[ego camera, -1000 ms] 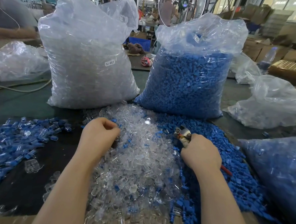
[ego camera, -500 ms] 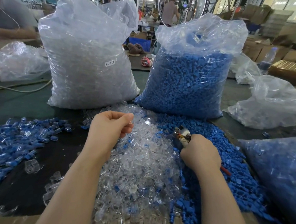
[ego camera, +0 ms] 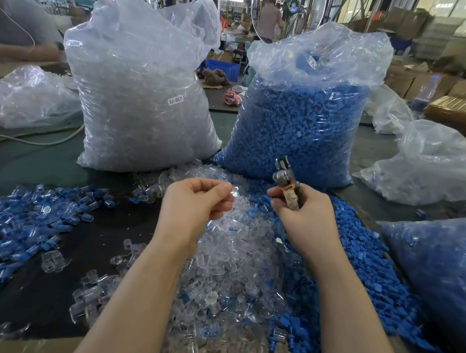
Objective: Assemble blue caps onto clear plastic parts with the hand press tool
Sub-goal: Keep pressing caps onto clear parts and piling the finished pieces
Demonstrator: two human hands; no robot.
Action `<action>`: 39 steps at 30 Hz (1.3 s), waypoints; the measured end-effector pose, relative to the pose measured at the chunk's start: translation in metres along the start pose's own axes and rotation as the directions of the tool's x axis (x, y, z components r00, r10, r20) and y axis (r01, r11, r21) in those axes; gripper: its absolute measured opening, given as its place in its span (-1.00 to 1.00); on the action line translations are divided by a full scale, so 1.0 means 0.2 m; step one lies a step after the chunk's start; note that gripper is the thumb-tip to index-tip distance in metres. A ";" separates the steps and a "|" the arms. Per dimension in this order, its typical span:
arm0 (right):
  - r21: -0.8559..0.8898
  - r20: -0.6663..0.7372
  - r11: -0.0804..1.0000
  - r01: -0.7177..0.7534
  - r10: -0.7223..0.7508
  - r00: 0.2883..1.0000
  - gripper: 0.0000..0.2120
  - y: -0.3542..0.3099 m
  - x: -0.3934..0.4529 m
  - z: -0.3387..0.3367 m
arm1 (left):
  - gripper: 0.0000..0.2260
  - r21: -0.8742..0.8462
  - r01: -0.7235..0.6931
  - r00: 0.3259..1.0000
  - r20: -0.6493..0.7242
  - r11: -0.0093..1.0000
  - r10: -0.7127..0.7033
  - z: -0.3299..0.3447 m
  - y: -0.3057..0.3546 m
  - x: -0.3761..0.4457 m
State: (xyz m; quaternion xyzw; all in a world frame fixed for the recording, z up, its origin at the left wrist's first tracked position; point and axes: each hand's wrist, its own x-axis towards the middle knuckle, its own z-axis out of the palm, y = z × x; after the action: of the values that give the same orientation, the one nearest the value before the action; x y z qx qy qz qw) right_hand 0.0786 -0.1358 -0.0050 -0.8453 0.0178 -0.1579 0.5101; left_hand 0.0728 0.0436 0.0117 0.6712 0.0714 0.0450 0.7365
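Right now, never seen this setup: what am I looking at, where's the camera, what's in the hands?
There is no machine here: a person works with two bare hands, and the one picture comes from a wide-angle camera worn on the head, looking forward and down.

The left hand pinches a small clear plastic part at its fingertips. The right hand grips the metal hand press tool with a taped handle, its head pointing up.

On the dark table, a loose heap of clear plastic parts lies under the arms, with a heap of small blue caps to its right. To the left lies a pile of blue-and-clear pieces, probably finished ones. Behind stand a tall bag of clear parts and a tall bag of blue caps.
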 end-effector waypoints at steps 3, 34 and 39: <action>0.134 0.003 0.989 0.058 -0.059 0.998 -0.80 -0.04 -0.01 0.02 | -0.92 -0.048 0.027 0.998 0.054 0.998 -0.025 0.03 0.01 -0.02; 0.059 -0.082 0.978 0.201 -0.196 0.977 -0.95 -0.14 -0.07 0.08 | -0.87 0.294 -0.334 0.930 -0.051 0.895 0.364 0.10 0.01 -0.06; 0.103 0.008 0.977 0.188 -0.189 0.982 -0.90 -0.14 -0.06 0.06 | -0.91 0.306 -0.344 0.920 -0.077 0.888 0.383 0.09 0.00 -0.06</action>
State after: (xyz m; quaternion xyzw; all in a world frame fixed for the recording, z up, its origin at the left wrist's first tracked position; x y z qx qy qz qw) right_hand 0.0673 -0.1091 0.0108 -0.8176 -0.0750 -0.1987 0.5353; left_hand 0.0642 0.0243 0.0143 0.7675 -0.0006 0.2169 0.6032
